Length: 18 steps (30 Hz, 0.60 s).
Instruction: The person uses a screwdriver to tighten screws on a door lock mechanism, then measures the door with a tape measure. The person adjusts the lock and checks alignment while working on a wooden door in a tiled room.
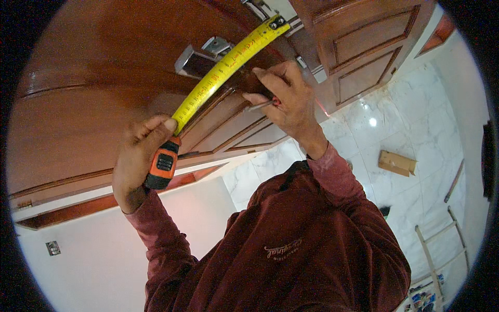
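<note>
My left hand (pixel 134 156) is closed on an orange-and-black tape measure (pixel 164 162), its thumb pressed on the blade where it leaves the case. The yellow blade (pixel 221 75) runs up and to the right across a brown panelled wooden door (pixel 104 104), its metal end tip near the door's edge. Under the blade, a metal door handle and lock (pixel 197 63) stick out. My right hand (pixel 291 101), just right of the blade, grips a thin pointed tool (pixel 258 106) with a grey shaft and some red; its kind is partly hidden by my fingers.
A second panelled door (pixel 364 47) stands at the upper right. On the marble-look tiled floor lies a cardboard box (pixel 396 163); a ladder (pixel 442 234) is at the lower right. A wall socket (pixel 53 248) shows on the white wall at the left.
</note>
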Available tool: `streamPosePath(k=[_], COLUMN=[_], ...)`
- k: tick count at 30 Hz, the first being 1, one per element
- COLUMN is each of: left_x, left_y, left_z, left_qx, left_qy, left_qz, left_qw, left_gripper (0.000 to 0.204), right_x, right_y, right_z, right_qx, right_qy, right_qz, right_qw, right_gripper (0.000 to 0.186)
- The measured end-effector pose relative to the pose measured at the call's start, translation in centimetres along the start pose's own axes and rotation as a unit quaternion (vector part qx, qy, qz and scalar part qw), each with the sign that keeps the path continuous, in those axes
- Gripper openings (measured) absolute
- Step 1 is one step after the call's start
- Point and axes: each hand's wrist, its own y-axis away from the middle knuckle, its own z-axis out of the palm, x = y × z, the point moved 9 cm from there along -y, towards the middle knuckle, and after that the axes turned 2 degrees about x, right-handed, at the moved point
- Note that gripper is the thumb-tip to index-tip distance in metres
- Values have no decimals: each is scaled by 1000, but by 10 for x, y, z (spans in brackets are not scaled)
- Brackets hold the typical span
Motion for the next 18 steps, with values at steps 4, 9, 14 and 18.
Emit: streamPosePath(k=[4, 9, 14, 18], left_x=[11, 7, 6, 14], left_y=[6, 5, 13, 18], left_z=[3, 3, -2, -1], left_qx=[20, 2, 26, 31], left_qy=[-7, 40, 37, 12], left_qz=[7, -4, 12, 44], left_qw=[1000, 999, 999, 998], left_gripper=[25, 24, 25, 24], right_x=[6, 10, 5, 8], right_y=[-1, 1, 0, -1], right_z=[0, -3, -4, -5], right_qx=[10, 25, 19, 22], right_qy=[-15, -1, -9, -9], right_qz=[-4, 4, 27, 18], right_qw=[1000, 1000, 999, 1000], right_gripper=[45, 46, 46, 46])
